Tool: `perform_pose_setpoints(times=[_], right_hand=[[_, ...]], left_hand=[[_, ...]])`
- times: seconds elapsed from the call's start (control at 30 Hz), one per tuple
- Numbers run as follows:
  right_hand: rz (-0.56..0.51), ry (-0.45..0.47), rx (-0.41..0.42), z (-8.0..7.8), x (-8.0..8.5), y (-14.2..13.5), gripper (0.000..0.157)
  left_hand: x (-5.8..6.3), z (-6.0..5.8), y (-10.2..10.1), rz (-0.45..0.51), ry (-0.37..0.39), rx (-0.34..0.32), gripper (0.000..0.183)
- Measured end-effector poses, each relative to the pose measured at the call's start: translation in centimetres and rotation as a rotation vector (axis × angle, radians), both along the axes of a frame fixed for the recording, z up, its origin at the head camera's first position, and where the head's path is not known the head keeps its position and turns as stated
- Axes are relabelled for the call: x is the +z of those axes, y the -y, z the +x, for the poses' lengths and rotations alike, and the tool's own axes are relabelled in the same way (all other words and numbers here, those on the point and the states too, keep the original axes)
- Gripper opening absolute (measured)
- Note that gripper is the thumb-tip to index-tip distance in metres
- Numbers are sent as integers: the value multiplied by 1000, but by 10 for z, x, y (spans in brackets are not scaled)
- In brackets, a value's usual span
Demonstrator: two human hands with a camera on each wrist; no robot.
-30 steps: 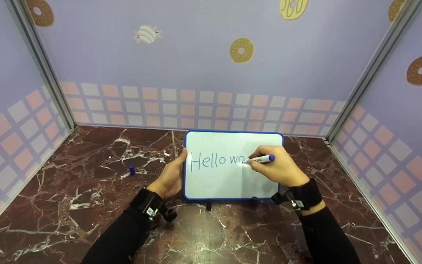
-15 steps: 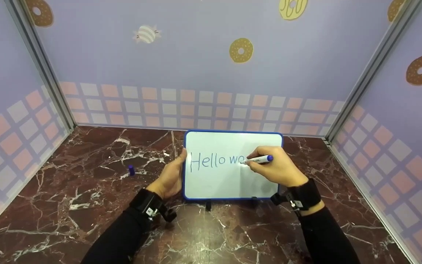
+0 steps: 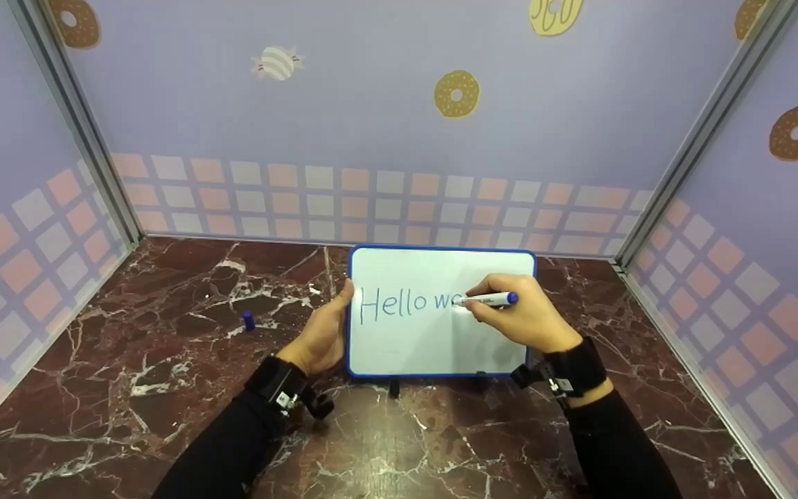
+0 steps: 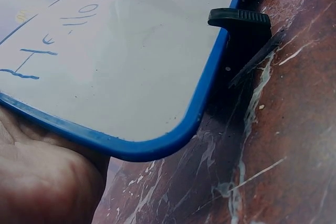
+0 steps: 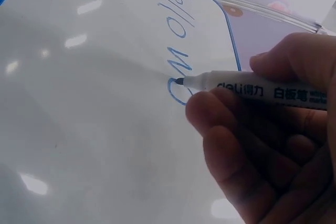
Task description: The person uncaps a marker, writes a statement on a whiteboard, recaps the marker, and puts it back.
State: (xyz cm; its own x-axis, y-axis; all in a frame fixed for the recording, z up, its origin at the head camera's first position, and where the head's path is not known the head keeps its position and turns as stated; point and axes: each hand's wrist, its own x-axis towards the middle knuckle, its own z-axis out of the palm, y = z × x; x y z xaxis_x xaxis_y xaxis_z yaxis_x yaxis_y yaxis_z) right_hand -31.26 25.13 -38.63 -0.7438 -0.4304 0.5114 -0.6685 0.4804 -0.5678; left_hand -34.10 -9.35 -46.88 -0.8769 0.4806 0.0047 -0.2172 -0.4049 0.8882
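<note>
Into the head view, and the right hand (image 3: 536, 315) has a white marker (image 3: 492, 300) pinched between thumb and fingers, blue end pointing off to the right; the nib is at the o of the blue writing (image 3: 404, 303), which reads "Hello wo" across the middle of the whiteboard (image 3: 413, 343); over on the other side, the left hand (image 3: 319, 338) holds the board's left edge, thumb up against the blue rim (image 3: 440, 247); the board leans back on 2 black feet (image 3: 394, 388) at its lower edge, set on a dark red marbled table (image 3: 163, 416); beyond the left hand there's a small purple cap (image 3: 249, 321), perhaps upright, though it is too small to be sure; 2 black sleeves (image 3: 226, 443) reach in from below, and behind it all stands a lilac wall (image 3: 371, 132) with printed doughnuts (image 3: 468, 101). Across to the left wrist view: the palm is right at the rim, but the fingers are hidden, so I cannot tell how they are set; both feet hook over the lower rim, and the nib comes down at the far end of the writing. And the right wrist view: thumb above, fingers below, the "deli" barrel squeezed between them; the dark nib touches the o; bright reflections dot the white surface.
</note>
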Motion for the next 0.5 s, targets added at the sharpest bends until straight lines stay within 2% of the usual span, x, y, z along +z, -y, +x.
perform_pose_setpoints(times=[0.13, 0.5], right_hand=[[-57, -7, 25, 0, 1, -3, 5], [-111, -74, 0, -1, 8, -14, 9]], left_hand=[[0, 0, 0, -4, 4, 8, 65], [0, 0, -1, 6, 2, 1, 65]])
